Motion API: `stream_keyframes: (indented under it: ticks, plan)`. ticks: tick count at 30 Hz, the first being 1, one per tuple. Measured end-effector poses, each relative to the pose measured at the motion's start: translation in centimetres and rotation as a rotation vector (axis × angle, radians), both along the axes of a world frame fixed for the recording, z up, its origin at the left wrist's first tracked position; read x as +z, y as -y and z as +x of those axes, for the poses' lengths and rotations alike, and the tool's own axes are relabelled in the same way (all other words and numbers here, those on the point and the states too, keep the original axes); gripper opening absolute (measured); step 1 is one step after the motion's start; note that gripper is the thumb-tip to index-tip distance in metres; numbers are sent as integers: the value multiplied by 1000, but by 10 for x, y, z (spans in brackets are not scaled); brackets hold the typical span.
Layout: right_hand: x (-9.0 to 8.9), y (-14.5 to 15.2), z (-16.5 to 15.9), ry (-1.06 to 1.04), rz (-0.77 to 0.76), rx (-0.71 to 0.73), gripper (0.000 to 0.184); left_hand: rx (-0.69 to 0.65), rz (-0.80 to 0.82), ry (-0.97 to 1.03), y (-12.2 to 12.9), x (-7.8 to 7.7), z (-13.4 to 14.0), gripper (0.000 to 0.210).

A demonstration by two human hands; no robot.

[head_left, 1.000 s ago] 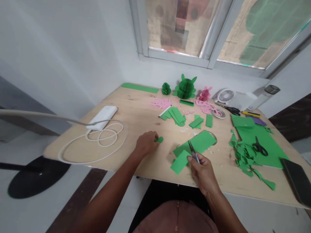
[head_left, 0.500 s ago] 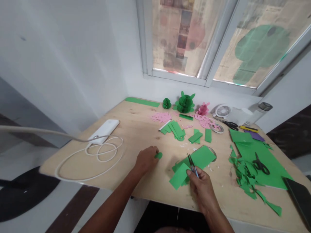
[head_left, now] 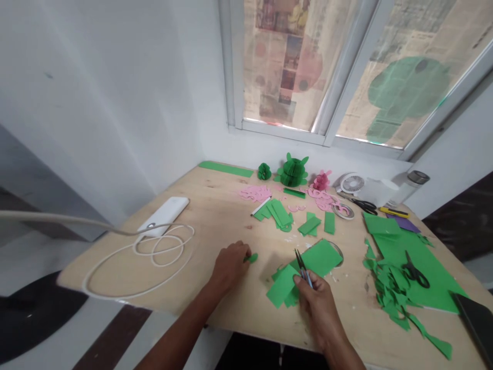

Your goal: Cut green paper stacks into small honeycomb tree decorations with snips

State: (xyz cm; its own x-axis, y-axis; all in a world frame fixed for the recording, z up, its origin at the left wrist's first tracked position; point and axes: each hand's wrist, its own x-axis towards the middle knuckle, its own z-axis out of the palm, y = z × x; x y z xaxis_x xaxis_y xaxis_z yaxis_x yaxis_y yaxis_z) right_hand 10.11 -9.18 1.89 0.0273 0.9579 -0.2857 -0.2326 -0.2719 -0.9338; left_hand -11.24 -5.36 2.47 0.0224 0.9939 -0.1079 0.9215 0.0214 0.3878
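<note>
My left hand [head_left: 230,262] is over the table with its fingers closed on a small green paper piece [head_left: 253,258]; a rounded end pokes out past the fingertips. In my right hand [head_left: 314,295] is a small pair of scissors [head_left: 300,261] with narrow dark blades, slightly parted and pointing away from me, and a pale blue handle. Beside my right thumb lies a green paper rectangle [head_left: 283,287]; I cannot tell if the hand also grips it. Under the blades is a larger green paper sheet [head_left: 320,257], partly over a ring-shaped roll [head_left: 338,252].
Green strips [head_left: 279,212], pink scraps [head_left: 254,193] and paper honeycomb figures [head_left: 292,172] lie toward the window. At right are black scissors [head_left: 415,271], green scraps [head_left: 391,288], a fan [head_left: 351,183] and a bottle [head_left: 410,187]. A white power bank [head_left: 165,215] and cable [head_left: 127,297] are left.
The view has tilted slightly up, so the table sits lower in the picture. The small green piece at my left fingertips now shows narrower. Both hands keep their holds.
</note>
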Motion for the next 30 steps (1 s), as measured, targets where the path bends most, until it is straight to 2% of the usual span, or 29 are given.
stream_keyframes:
  ticks: [5,10,13,19,24,30]
  plan:
    - [3,-2,-3,-11,8,11,36,61,-2,230,0,-4,-8,14]
    - [0,-8,-3,4,-26,44,39,133,-50,796,4,-4,-8,6]
    - [-2,-12,-4,16,-32,73,43,173,-148,1135,9,-3,-1,17]
    - [1,-17,-12,3,-23,69,42,269,-303,1578,19,-6,17,27]
    - [2,-19,-18,20,-36,133,43,307,-382,1774,25,-9,31,35]
    - [1,-21,-16,47,-20,127,41,384,-335,1827,24,-5,35,47]
